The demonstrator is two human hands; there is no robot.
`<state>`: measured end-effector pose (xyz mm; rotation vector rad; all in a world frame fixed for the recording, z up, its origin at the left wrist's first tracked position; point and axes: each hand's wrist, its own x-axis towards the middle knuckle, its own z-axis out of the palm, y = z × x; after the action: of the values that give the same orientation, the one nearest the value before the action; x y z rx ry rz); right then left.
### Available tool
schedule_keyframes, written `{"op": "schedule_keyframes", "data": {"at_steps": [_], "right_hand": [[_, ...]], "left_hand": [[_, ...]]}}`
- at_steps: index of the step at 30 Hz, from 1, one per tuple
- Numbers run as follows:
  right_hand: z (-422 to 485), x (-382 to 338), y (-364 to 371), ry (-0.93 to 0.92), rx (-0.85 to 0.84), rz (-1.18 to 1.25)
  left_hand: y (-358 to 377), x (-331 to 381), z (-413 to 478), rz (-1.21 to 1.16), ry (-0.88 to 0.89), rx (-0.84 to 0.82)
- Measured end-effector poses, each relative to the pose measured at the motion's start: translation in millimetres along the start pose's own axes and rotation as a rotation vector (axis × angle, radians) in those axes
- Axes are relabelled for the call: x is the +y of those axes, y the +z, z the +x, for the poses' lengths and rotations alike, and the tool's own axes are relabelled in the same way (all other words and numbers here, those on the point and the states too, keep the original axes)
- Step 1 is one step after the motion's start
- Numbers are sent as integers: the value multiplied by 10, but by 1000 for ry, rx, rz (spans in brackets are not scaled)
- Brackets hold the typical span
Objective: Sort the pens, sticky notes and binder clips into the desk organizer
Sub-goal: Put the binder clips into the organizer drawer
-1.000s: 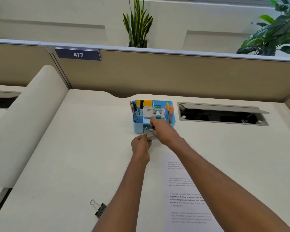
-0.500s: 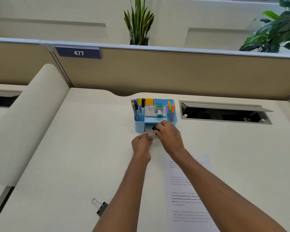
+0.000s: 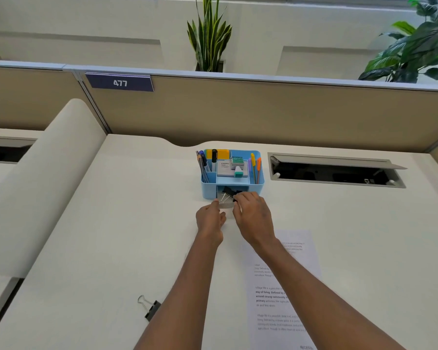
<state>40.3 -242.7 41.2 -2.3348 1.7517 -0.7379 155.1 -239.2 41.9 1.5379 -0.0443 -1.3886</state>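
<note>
A light blue desk organizer [image 3: 259, 181] stands at the middle back of the desk. Pens [image 3: 203, 164] stand in its left slot, coloured pens [image 3: 255, 165] in its right slot, and sticky notes [image 3: 222, 154] at the back. Its small clear front drawer [image 3: 225, 204] is pulled out, with black binder clips [image 3: 228, 191] in it. My left hand [image 3: 210, 219] pinches the drawer's front edge. My right hand [image 3: 253, 214] is at the drawer's right, fingertips closed on a black binder clip [image 3: 236, 198]. Another binder clip [image 3: 150, 308] lies on the desk near the front left.
A printed paper sheet [image 3: 296, 251] lies under my right forearm. An open cable hatch [image 3: 335, 170] sits to the right of the organizer. A tan partition [image 3: 288, 114] backs the desk, and a raised rounded divider [image 3: 43, 178] runs along the left.
My right hand came down from above the organizer's top to the open drawer with a binder clip. My left hand stayed at the drawer front.
</note>
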Motion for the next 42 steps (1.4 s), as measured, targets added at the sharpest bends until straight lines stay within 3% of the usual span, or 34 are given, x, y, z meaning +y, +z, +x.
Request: {"op": "schedule_keyframes", "data": {"at_steps": [7,12,18,22,34,42], "right_hand": [[-521,-450,101,-63,-29,117],[-1046,-778,221,-153,-226,215],[-1552,-997,395,-258,-584,232],[-1728,-1084,453,-295,-677,204],[-1772,-1191,396,-196,-657,251],[-1711,-1131,247,-119,-420,404]], "left_hand": [[-607,9,-263,341,243,44],[-1310,-46,-545,532,359,71],[-2078,-368,-737,823,498,239],[-2394,-603,-843,944,495,274],[-2488,-954,-930,981,515,218],[-2457,-945,-968,916,633,254]]}}
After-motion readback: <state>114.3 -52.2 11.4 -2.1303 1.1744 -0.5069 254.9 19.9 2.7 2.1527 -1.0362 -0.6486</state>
